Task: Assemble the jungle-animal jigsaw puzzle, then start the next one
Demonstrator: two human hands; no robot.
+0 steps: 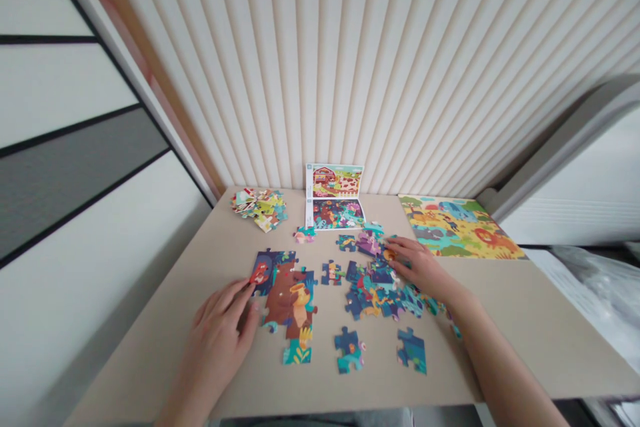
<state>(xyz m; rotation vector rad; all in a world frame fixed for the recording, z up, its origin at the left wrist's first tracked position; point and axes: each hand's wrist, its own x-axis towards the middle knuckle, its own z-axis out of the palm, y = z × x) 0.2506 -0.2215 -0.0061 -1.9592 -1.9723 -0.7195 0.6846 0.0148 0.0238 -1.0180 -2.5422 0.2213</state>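
A partly joined jigsaw puzzle (285,297), with a brown bear and a yellow animal on it, lies flat on the table. My left hand (225,324) rests at its left side, fingers stretched and the tips touching the edge near a red patch. Over a heap of loose puzzle pieces (377,290), mostly dark blue, teal and purple, is my right hand (417,264). Its fingers are apart and their tips reach the heap's upper right; no lifted piece shows. Between puzzle and heap lies a single puzzle piece (331,272).
Separate pieces lie nearer me, one teal and blue (349,350) and one dark blue (413,350). A folded picture card (335,197) stands at the back. Another pile of pieces (263,207) sits back left; a finished animal puzzle (457,227) lies back right. A pleated panel (325,67) rises behind the table.
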